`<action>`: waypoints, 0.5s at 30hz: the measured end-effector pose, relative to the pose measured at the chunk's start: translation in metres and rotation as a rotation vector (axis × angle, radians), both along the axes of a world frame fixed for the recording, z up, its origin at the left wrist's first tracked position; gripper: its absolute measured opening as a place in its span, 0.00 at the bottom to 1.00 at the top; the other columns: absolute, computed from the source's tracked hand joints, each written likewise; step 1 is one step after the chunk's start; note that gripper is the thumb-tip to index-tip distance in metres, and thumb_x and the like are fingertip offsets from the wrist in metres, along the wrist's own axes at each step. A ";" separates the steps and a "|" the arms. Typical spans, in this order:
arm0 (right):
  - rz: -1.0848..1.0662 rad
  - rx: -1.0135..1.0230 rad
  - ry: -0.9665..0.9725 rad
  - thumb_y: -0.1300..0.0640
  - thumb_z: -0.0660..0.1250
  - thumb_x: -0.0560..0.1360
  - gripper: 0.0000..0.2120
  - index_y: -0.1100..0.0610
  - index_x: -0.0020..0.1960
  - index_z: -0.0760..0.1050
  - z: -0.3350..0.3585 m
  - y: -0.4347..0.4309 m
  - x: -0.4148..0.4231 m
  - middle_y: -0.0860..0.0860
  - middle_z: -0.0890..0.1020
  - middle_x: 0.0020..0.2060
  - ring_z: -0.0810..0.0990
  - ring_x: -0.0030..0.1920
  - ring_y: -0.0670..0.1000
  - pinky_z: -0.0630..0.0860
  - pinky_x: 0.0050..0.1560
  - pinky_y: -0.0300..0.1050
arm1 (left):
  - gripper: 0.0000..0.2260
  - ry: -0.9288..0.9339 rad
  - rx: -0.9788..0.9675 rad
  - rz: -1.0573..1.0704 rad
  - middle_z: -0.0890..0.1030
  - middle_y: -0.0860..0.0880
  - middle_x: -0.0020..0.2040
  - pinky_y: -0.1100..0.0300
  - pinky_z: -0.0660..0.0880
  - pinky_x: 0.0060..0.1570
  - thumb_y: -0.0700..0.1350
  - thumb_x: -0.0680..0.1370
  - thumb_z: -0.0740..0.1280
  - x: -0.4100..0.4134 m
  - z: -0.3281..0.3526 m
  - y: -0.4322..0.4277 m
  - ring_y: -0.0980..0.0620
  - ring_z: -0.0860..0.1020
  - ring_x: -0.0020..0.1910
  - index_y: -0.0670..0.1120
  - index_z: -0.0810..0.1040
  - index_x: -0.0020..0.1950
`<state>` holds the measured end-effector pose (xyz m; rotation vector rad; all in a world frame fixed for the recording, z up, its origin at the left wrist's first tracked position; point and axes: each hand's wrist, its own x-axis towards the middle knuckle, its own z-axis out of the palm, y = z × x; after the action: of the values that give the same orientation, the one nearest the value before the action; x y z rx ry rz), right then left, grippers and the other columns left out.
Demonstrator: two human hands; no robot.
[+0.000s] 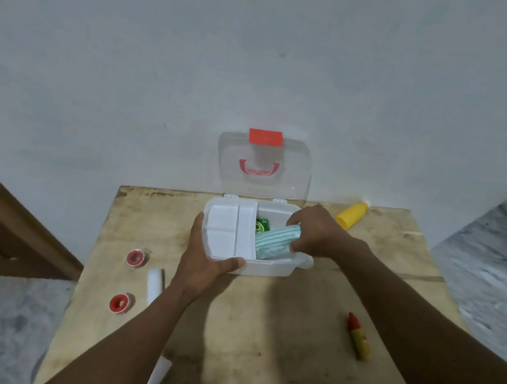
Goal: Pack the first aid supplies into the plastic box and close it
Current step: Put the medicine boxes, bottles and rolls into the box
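Note:
The white plastic box (267,269) stands open at the back of the wooden table, its clear lid (263,163) with red latch and handle leaning upright against the wall. My left hand (206,257) grips the box's front left corner. My right hand (315,234) holds a green-and-white striped pack (274,241) and has it partly inside the box's right compartment. A green packet (262,225) lies in that compartment behind the pack. A white divided tray (226,230) fills the box's left side.
On the table lie two red tape rolls (136,257) (119,302), a white tube (154,284) on the left, a yellow bottle (352,215) at the back right, and a red-and-yellow tube (358,337) on the right. The wall stands right behind the box.

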<state>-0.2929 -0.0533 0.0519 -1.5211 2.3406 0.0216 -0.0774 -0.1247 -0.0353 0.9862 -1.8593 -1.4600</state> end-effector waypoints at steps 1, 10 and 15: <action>-0.007 0.009 0.002 0.57 0.75 0.68 0.17 0.54 0.56 0.81 0.001 0.001 0.000 0.54 0.81 0.56 0.76 0.58 0.56 0.73 0.56 0.47 | 0.41 -0.006 0.008 0.006 0.71 0.66 0.59 0.80 0.70 0.44 0.49 0.62 0.79 0.000 0.001 0.000 0.76 0.70 0.54 0.59 0.60 0.68; -0.133 -0.024 -0.041 0.56 0.74 0.71 0.20 0.61 0.61 0.77 -0.025 -0.004 0.036 0.56 0.79 0.60 0.77 0.59 0.56 0.73 0.56 0.45 | 0.42 -0.029 -0.005 0.015 0.70 0.67 0.58 0.77 0.69 0.41 0.50 0.60 0.78 0.000 0.004 -0.001 0.73 0.70 0.55 0.60 0.58 0.68; -0.169 -0.002 -0.161 0.59 0.73 0.72 0.18 0.65 0.59 0.78 -0.033 -0.015 0.036 0.57 0.78 0.59 0.78 0.57 0.55 0.75 0.57 0.45 | 0.44 -0.044 0.021 0.034 0.71 0.66 0.58 0.73 0.68 0.43 0.50 0.60 0.78 -0.001 0.001 -0.002 0.68 0.71 0.54 0.56 0.59 0.71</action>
<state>-0.2566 -0.0682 0.0191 -1.2700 2.3312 -0.1393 -0.0782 -0.1264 -0.0344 1.0626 -1.8527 -1.4510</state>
